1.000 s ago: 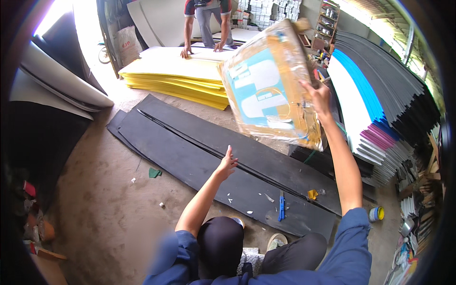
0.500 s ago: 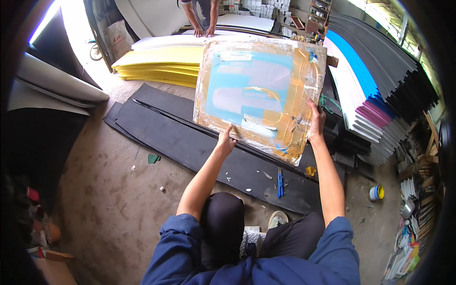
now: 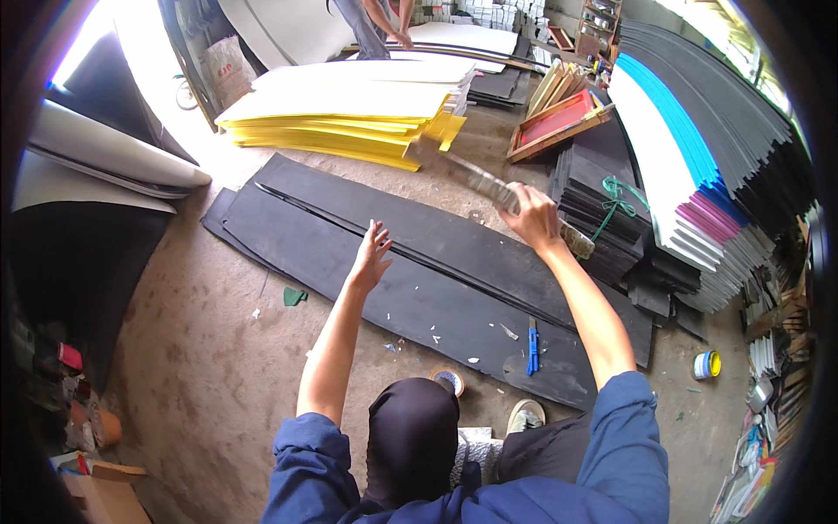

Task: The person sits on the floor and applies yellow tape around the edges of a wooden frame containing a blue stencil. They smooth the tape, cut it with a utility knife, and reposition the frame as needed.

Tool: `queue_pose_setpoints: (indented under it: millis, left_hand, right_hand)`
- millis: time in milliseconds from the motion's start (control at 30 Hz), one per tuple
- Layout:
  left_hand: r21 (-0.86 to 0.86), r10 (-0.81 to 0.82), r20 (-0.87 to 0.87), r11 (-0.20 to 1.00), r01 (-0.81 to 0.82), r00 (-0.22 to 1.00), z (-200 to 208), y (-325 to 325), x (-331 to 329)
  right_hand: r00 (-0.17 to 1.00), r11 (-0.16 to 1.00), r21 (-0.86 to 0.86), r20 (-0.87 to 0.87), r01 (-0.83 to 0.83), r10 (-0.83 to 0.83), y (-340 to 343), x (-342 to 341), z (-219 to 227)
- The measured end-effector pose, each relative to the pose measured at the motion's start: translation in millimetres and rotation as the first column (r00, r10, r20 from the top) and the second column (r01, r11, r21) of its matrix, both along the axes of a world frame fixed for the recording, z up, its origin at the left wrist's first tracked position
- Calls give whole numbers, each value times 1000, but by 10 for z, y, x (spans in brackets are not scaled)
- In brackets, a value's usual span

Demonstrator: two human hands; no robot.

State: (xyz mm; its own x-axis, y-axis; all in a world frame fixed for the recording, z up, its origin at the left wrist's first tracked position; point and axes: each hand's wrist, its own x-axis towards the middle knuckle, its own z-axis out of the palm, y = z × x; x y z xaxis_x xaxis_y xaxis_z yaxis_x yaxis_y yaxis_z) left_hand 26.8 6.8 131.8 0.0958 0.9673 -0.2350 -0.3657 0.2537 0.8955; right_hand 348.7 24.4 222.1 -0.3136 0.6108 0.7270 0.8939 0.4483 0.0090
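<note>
My right hand (image 3: 534, 220) grips a screen-printing frame (image 3: 476, 179) by one side and holds it tilted almost edge-on, so its printed face is hidden and its far end is blurred. Over the black foam sheets (image 3: 419, 288) on the floor, my left hand (image 3: 371, 258) is raised with its fingers apart and nothing in it. A blue utility knife (image 3: 532, 349) lies on the sheets below my right forearm, among small white scraps. Close to my knee, a roll of tape (image 3: 448, 381) rests on the floor.
White and yellow sheets (image 3: 332, 100) are stacked ahead, where another person (image 3: 371, 22) leans over. A red-meshed wooden frame (image 3: 554, 127) leans beside dark stacked sheets (image 3: 594, 192). Tall foam stacks (image 3: 663, 148) curve along the right, near a yellow-and-blue can (image 3: 707, 364).
The frame has turned from face-on to edge-on in my right hand. My left hand has let go of it and moved left. The tape roll now shows. The other person has shifted.
</note>
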Motion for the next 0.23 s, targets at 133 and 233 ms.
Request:
queue_pose_setpoints:
  millis: [133,233]
  left_hand:
    - [17,-20,192,1000,17,981,84,30,137]
    - [-37,-27,257,999,38,966,74,44,188]
  right_hand:
    - [975,992,-68,189,-103,114,124,-53,-494]
    - [960,981,-76,207,-178,190,118,9,-959]
